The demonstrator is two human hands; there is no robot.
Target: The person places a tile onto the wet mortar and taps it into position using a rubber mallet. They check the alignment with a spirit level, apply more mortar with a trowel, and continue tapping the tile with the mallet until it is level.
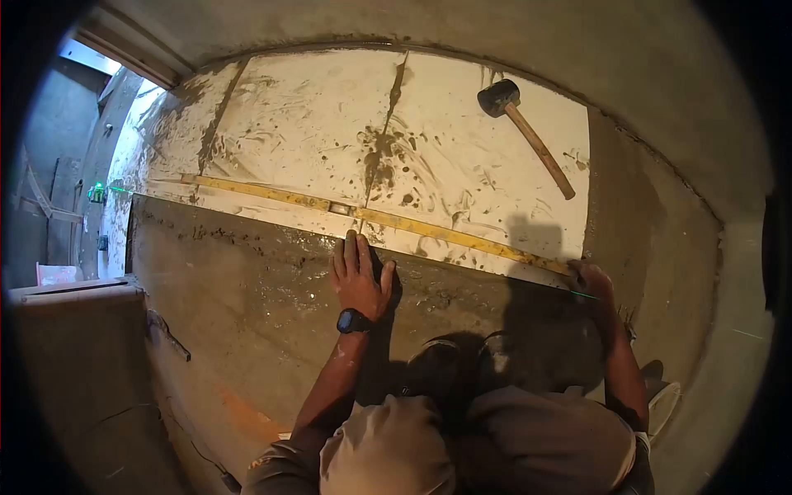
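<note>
A long yellow spirit level (pixel 462 237) lies across the white, mortar-smeared floor tiles (pixel 313 107), close to their near edge. My left hand (pixel 357 285), with a dark watch on its wrist, is open, its fingers stretched flat over the tile edge by a joint. Its fingertips come close to the level's middle. At the level's right end, my right hand (pixel 594 285) has its fingers bent around the tip; part of its grip is in shadow. A rubber mallet (pixel 536 148) with a black head and wooden handle rests on the right-hand tile.
Wet grey mortar (pixel 247 289) covers the floor on my side of the tiles. A small device with green light (pixel 97 193) stands at the far left, and a green line touches my right hand. A dark tool (pixel 169 337) and a cable (pixel 194 445) lie at the lower left.
</note>
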